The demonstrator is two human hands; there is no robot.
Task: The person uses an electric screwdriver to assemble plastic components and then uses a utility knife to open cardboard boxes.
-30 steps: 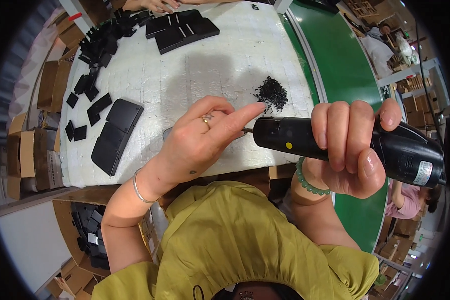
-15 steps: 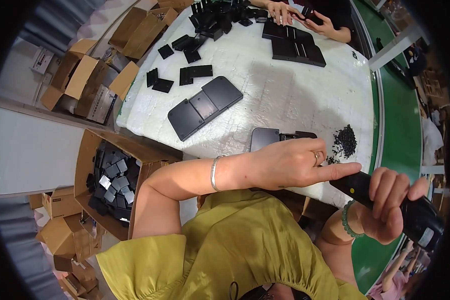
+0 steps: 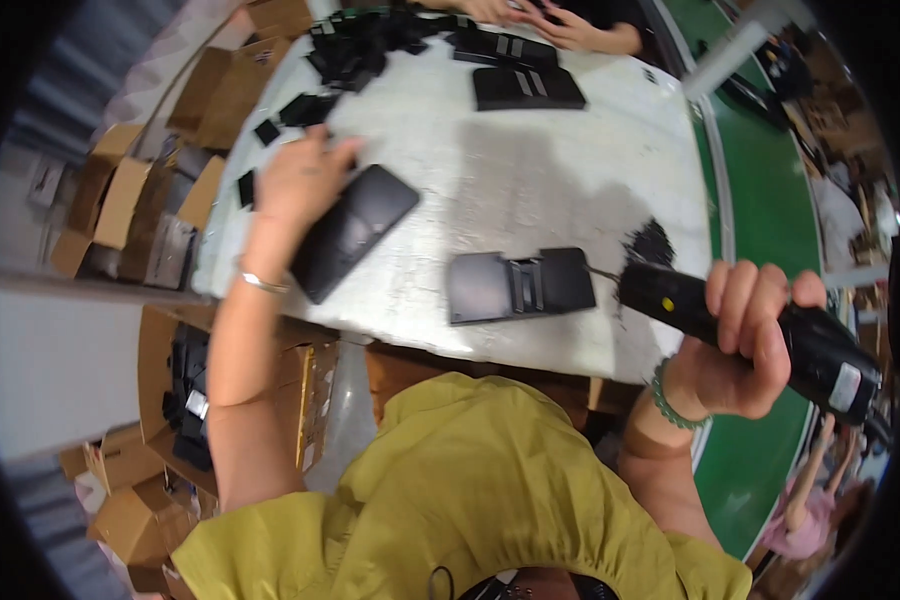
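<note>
My right hand point(image 3: 748, 345) is wrapped round a black electric screwdriver point(image 3: 670, 300) with a yellow dot. Its thin bit points left, close to the right end of a flat black plastic case point(image 3: 490, 288) with a slotted middle section. My left hand point(image 3: 300, 178), slightly blurred, reaches over the small black plastic pieces at the left of the table. Its thumb and forefinger look apart, with nothing visible between them. Beside that hand, a second black case point(image 3: 360, 230) lies slantwise. A small black plate point(image 3: 247, 190) shows at the wrist's left.
A heap of small black screws point(image 3: 650, 245) lies behind the screwdriver. More black parts point(image 3: 355, 50) are piled at the far left. Two more cases point(image 3: 530, 88) lie near another person's hands point(image 3: 570, 30). A carton of black pieces point(image 3: 155, 390) stands left, below the white table point(image 3: 560, 160).
My left hand has left the screwdriver's nose and swung left to the small black pieces, uncovering the near case. My right hand still holds the screwdriver. The whole view has shifted a little.
</note>
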